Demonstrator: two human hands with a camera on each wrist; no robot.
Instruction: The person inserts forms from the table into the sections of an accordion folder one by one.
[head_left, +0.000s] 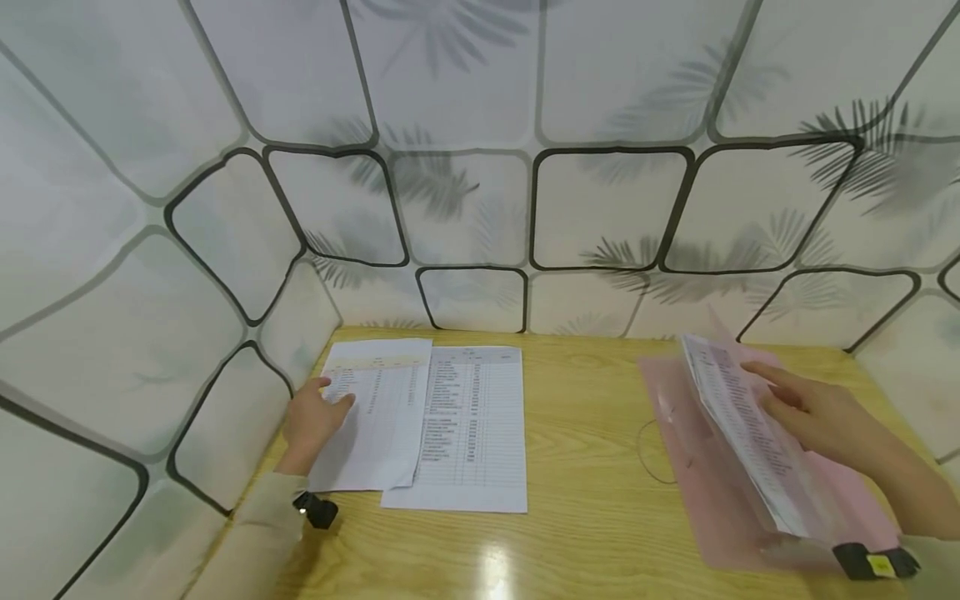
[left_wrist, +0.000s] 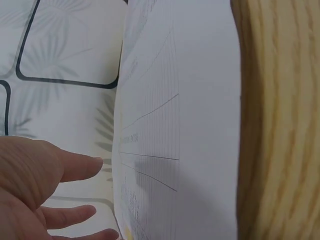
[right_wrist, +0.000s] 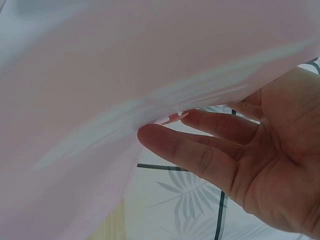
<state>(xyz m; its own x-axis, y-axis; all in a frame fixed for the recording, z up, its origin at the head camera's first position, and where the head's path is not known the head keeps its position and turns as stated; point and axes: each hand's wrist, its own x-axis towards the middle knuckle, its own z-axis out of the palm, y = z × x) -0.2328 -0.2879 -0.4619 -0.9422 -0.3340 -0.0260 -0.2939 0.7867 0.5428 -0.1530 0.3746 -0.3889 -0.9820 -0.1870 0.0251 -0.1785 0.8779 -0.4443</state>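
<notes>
1. A wooden desk (head_left: 592,500) with pale, visible grain fills the lower part of the head view.
2. Light glares off the desk's glossy top near its front edge.
3. White panels (head_left: 450,208) wall the desk on the left, back and right.
4. The panels carry black rounded frames and grey palm-leaf prints.
5. The left panels lean inward at an angle.

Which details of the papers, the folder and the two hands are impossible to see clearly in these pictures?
- Printed text on the two sheets: too small in the head view, too oblique in the left wrist view.
- Stack of sheets in the pink folder: their number and text are blurred.
- Right hand: the sheets hide its thumb in the head view.
- Left hand: its palm is hidden; contact with the paper is unclear.
</notes>
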